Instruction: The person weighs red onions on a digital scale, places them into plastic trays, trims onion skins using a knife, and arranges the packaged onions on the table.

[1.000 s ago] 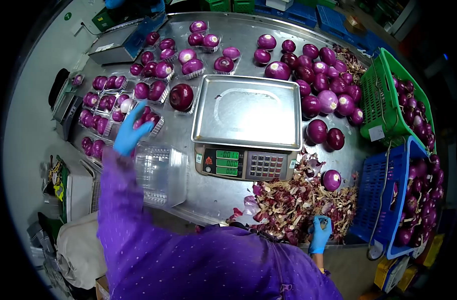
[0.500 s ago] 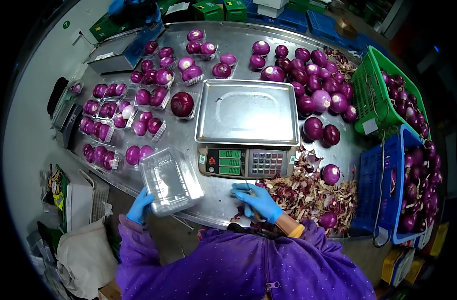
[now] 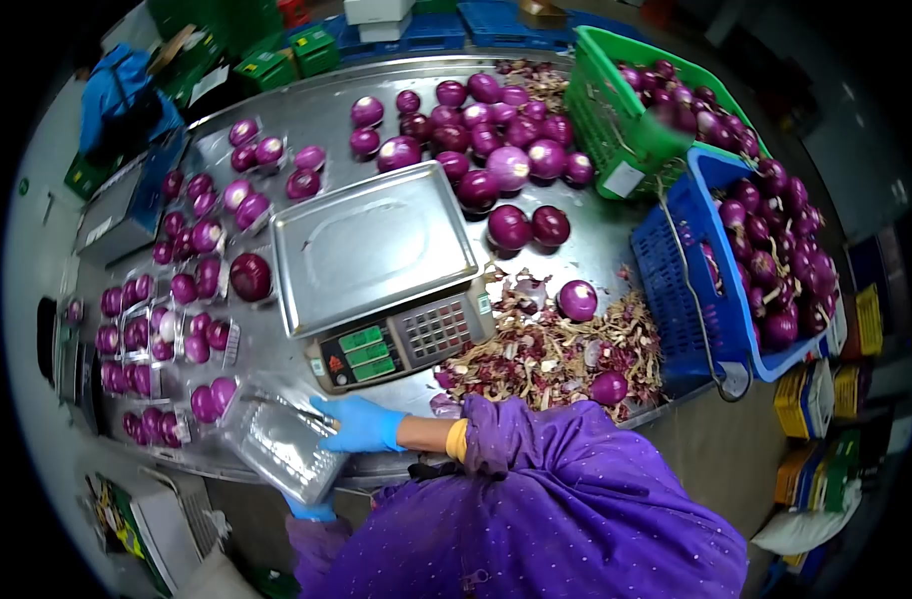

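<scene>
Clear plastic trays [image 3: 284, 439], seemingly stacked, are held at the table's front edge by my left hand [image 3: 312, 507], gloved in blue and partly hidden beneath them. My right hand [image 3: 361, 424], also in a blue glove, is closed round a small tool [image 3: 328, 423] whose tip reaches over the trays. Just behind the trays lie two purple onions [image 3: 214, 398]. To the right is a scale [image 3: 376, 250] with a bare metal pan and a lit green display.
Packed onions [image 3: 137, 337] fill the table's left. Loose onions [image 3: 509, 168] lie behind the scale, with onion skins [image 3: 546, 349] at front right. A green crate [image 3: 616, 120] and a blue crate [image 3: 676, 270] of onions stand right. A person in blue [image 3: 127, 100] is at back left.
The view has turned right. My left hand has left the packed onions and taken hold of the trays. My right hand has moved left from the skins to the trays, still with the tool.
</scene>
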A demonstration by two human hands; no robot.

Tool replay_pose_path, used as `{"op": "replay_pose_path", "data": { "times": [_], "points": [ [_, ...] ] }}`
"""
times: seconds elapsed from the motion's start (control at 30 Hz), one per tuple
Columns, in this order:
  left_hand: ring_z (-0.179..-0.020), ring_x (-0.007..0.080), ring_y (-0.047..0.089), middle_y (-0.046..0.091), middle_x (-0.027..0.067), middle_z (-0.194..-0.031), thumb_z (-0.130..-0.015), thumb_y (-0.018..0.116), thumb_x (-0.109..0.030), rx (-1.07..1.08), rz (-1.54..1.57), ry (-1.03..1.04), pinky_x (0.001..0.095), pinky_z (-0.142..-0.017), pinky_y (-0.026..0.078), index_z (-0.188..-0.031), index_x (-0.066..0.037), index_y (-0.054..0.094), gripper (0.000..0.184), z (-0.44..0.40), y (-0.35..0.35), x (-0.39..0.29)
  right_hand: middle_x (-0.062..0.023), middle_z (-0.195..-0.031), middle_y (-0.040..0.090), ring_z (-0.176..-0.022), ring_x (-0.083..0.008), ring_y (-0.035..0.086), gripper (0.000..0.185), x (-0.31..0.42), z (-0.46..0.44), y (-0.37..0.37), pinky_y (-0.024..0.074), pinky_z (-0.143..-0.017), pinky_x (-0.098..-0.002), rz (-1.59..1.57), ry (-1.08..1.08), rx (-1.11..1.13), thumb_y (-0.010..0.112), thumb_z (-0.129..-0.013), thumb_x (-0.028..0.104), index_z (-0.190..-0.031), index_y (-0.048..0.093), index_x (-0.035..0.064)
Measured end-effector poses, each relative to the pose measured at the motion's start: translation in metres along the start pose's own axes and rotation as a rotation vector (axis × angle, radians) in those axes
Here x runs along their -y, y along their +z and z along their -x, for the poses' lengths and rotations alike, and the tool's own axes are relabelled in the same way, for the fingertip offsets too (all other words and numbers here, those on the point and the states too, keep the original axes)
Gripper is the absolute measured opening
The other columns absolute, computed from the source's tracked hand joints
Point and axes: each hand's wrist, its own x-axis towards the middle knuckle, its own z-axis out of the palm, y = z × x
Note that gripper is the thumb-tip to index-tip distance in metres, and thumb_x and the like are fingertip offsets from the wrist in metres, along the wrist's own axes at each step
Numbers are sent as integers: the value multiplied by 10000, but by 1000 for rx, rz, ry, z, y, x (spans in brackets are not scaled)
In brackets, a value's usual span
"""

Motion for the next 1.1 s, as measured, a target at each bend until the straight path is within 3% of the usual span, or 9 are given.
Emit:
{"op": "replay_pose_path", "data": {
  "times": [0.17, 0.3, 0.37, 0.57, 0.7, 0.83, 0.9, 1.0, 1.1],
  "points": [
    [-1057, 282, 590, 591, 124, -1167, -973, 434, -433, -30, -57, -21, 413, -878, 532, -1258, -52, 501, 480, 35, 38, 2, -269, -931, 633, -814, -356, 642, 785, 18, 69, -47, 496, -777, -410, -104, -141, -103, 641, -756, 299, -1413, 335, -1],
    [-1046, 285, 597, 594, 129, -1160, -972, 439, -428, 50, -101, -100, 414, -872, 536, -1254, -46, 501, 479, 38, 115, 26, -208, -1334, 511, -1161, -250, 560, 713, 12, 140, -101, 458, -957, -322, -123, -412, -459, 658, -799, 184, -1427, 346, 54],
    [-1040, 287, 600, 596, 132, -1156, -972, 441, -426, 151, -116, -206, 415, -870, 538, -1251, -43, 501, 478, 22, 171, 60, -184, -1324, 529, -1179, -207, 536, 693, 9, 181, -136, 452, -963, -319, -64, -461, -650, 694, -791, 172, -1398, 392, 28],
    [-994, 268, 630, 587, 152, -1168, -981, 414, -429, 654, -146, -597, 408, -863, 544, -1264, -19, 476, 502, -27, 349, 204, -168, -1233, 597, -1123, -171, 556, 628, -9, 304, -211, 444, -946, -275, 78, -84, -1178, 678, -794, 126, -1359, 440, -10],
    [-1057, 251, 607, 568, 131, -1237, -992, 400, -404, 823, -223, -664, 396, -902, 525, -1318, -46, 450, 487, -57, 436, 298, -39, -871, 671, -610, -53, 574, 561, -61, 323, -255, 460, -494, -195, -305, 38, -1426, 667, -824, 55, -1348, 471, 21],
    [-1148, 247, 562, 527, 111, -1323, -968, 348, -539, 789, -321, -672, 382, -994, 451, -1393, -82, 394, 625, -82, 444, 339, -33, -807, 653, -535, -66, 540, 484, -116, 313, -285, 422, -412, -219, -284, 234, -1421, 664, -843, 157, -1279, 526, -4],
    [-1270, 230, 451, 446, 114, -1404, -955, 327, -588, 760, -488, -713, 360, -1058, 358, -1428, -81, 345, 694, -67, 444, 319, -11, -688, 576, -452, -80, 494, 356, -140, 312, -296, 398, -385, -234, -423, 333, -1384, 683, -845, 246, -1085, 602, -4],
    [-1370, 246, 273, 286, 144, -1487, -970, 482, -374, 703, -732, -201, 323, -1105, 253, -1460, -26, 237, 649, -72, 407, 323, -15, -705, 580, -491, -76, 510, 334, -167, 306, -298, 401, -395, -234, -399, 291, -1429, 682, -856, 267, -1046, 602, 4],
    [-1352, 318, 309, 348, 205, -1430, -823, 674, -226, 1008, -1021, 710, 381, -1108, 258, -1426, -21, 311, 733, -54, 403, 289, -53, -855, 628, -539, -72, 518, 370, -142, 305, -280, 406, -410, -221, -358, 274, -1521, 657, -880, 245, -1138, 584, -10]
  ]
}}
